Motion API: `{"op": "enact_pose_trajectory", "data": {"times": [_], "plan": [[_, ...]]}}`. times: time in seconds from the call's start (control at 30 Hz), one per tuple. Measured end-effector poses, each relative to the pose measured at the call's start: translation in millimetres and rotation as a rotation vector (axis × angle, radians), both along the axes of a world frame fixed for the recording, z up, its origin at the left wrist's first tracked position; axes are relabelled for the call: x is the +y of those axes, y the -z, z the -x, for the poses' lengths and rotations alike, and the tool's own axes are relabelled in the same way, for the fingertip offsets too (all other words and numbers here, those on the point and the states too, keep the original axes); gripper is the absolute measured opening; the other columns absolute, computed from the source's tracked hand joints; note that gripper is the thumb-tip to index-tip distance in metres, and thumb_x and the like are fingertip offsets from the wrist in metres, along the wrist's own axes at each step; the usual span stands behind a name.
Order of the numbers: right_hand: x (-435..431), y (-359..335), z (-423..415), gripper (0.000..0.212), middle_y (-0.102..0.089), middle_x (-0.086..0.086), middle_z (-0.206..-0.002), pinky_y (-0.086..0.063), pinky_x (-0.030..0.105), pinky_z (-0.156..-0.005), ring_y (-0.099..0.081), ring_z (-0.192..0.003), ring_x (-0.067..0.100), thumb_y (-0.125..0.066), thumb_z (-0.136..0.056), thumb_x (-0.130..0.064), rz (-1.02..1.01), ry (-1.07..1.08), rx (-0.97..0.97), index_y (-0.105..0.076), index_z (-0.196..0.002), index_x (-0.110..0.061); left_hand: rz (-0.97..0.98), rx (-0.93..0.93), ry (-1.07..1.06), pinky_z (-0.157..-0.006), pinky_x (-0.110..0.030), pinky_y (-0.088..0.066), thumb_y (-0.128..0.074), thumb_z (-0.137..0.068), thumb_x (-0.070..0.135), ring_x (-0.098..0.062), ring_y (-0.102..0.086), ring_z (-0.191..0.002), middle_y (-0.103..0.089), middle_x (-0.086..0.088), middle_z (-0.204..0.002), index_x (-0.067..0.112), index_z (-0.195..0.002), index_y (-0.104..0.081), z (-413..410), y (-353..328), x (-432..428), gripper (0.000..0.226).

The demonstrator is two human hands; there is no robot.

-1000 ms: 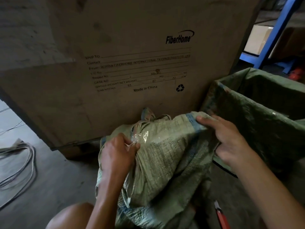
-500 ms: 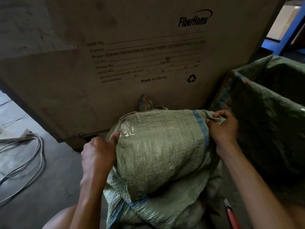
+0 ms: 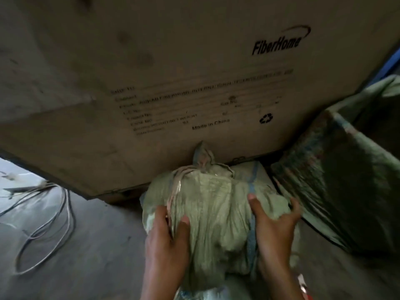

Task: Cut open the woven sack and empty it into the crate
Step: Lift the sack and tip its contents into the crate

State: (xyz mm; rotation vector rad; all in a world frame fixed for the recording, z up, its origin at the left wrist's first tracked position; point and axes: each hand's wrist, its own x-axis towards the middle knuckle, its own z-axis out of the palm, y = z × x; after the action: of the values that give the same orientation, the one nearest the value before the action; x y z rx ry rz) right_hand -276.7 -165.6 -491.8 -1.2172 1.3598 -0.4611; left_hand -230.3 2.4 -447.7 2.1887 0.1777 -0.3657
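Observation:
A pale green woven sack with a blue stripe stands on the floor in front of me, its tied neck pointing up against a big cardboard box. My left hand clasps the sack's left side, thumb and fingers pressed into the fabric. My right hand clasps its right side over the blue stripe, fingers spread. To the right stands the crate, lined with green woven cloth. A red-handled cutter lies on the floor at the lower right, mostly hidden by my right forearm.
A large FiberHome cardboard box fills the background right behind the sack. Loose grey cables coil on the concrete floor at the left. A blue rack post shows at the right edge.
Both hands slid down from the sack's top corners to its sides. The sack now sits lower and upright, with its tied neck showing on top. The view tilted down and left.

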Motion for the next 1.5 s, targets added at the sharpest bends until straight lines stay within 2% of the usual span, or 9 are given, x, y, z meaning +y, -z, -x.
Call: {"op": "enact_pose_trajectory", "data": {"times": [0.2,0.37,0.63,0.77,1.0,1.13,1.3,1.4,1.5], "plan": [[15,-93,63,0.051,-0.073,0.018,-0.115,-0.047,0.053,-0.103,-0.067,-0.109,0.039,-0.073,-0.082,-0.033,-0.867,-0.098,-0.171,-0.065,-0.128,-0.012,0.043,0.004,0.056,-0.052,-0.014,-0.041,-0.062,-0.098,0.016,0.001,-0.057,-0.060,-0.065,0.006,-0.075,0.014,-0.100,-0.061,30,-94,12,0.003],[41,-236,117,0.055,-0.073,0.009,-0.121,-0.055,0.045,-0.093,-0.069,-0.112,0.031,-0.075,-0.076,-0.021,-0.740,-0.053,-0.319,-0.065,-0.129,-0.015,0.087,-0.021,0.162,-0.078,-0.041,-0.057,-0.062,-0.098,0.016,-0.019,-0.071,-0.087,-0.077,-0.004,-0.098,0.008,-0.117,-0.066,64,-225,42,0.021],[32,-501,158,0.033,-0.076,-0.013,-0.110,-0.054,0.011,-0.079,-0.070,-0.102,-0.001,-0.065,-0.090,-0.010,-0.186,-0.174,-0.405,-0.066,-0.123,-0.010,0.238,-0.155,0.451,-0.062,-0.022,-0.043,-0.056,-0.100,0.012,0.000,-0.050,-0.069,-0.057,0.010,-0.075,0.009,-0.091,-0.056,41,-441,51,0.010],[23,-572,237,0.046,-0.074,-0.001,-0.121,-0.058,0.033,-0.089,-0.070,-0.112,0.016,-0.073,-0.081,-0.019,-0.216,-0.135,-0.506,-0.068,-0.126,-0.024,0.466,0.005,0.549,-0.065,-0.018,-0.046,-0.051,-0.103,0.023,0.001,-0.053,-0.076,-0.058,0.018,-0.082,0.024,-0.095,-0.058,68,-500,48,0.011],[41,-593,361,0.049,-0.074,-0.008,-0.118,-0.056,0.021,-0.087,-0.067,-0.116,0.012,-0.061,-0.084,0.004,-0.172,0.113,-0.327,-0.062,-0.131,-0.008,0.349,0.314,0.700,-0.087,-0.039,-0.060,-0.052,-0.105,0.029,-0.009,-0.070,-0.102,-0.071,0.008,-0.112,0.028,-0.125,-0.061,168,-497,35,0.022],[56,-570,408,0.045,-0.071,0.004,-0.126,-0.047,0.043,-0.105,-0.065,-0.120,0.023,-0.072,-0.082,-0.009,-0.210,0.218,-0.218,-0.069,-0.124,-0.021,0.194,0.526,0.792,-0.102,-0.028,-0.052,-0.055,-0.104,0.024,-0.004,-0.061,-0.125,-0.066,0.017,-0.133,0.031,-0.151,-0.045,247,-463,37,0.049],[46,-536,472,0.036,-0.078,-0.012,-0.103,-0.052,0.008,-0.076,-0.072,-0.100,0.003,-0.073,-0.082,-0.010,-0.208,0.360,-0.010,-0.078,-0.099,-0.042,0.049,0.626,0.892,-0.112,-0.018,-0.037,-0.060,-0.100,0.021,-0.014,-0.038,-0.147,-0.040,0.002,-0.158,0.034,-0.151,-0.024,338,-430,25,0.064],[20,-511,519,0.038,-0.078,-0.009,-0.104,-0.052,0.009,-0.078,-0.072,-0.101,0.004,-0.068,-0.088,-0.002,-0.203,0.414,0.047,-0.079,-0.099,-0.036,-0.006,0.567,1.065,-0.098,0.001,-0.038,-0.048,-0.096,0.054,-0.025,-0.053,-0.134,-0.051,-0.004,-0.146,0.026,-0.145,-0.044,385,-422,-15,0.057],[-22,-486,559,0.038,-0.079,-0.009,-0.102,-0.052,0.010,-0.078,-0.072,-0.099,0.004,-0.065,-0.090,0.000,-0.182,0.463,0.044,-0.079,-0.097,-0.035,0.076,0.268,1.209,-0.103,0.002,-0.032,-0.057,-0.099,0.030,0.006,-0.044,-0.132,-0.057,-0.002,-0.131,-0.009,-0.124,-0.061,431,-403,-66,0.047]]}}
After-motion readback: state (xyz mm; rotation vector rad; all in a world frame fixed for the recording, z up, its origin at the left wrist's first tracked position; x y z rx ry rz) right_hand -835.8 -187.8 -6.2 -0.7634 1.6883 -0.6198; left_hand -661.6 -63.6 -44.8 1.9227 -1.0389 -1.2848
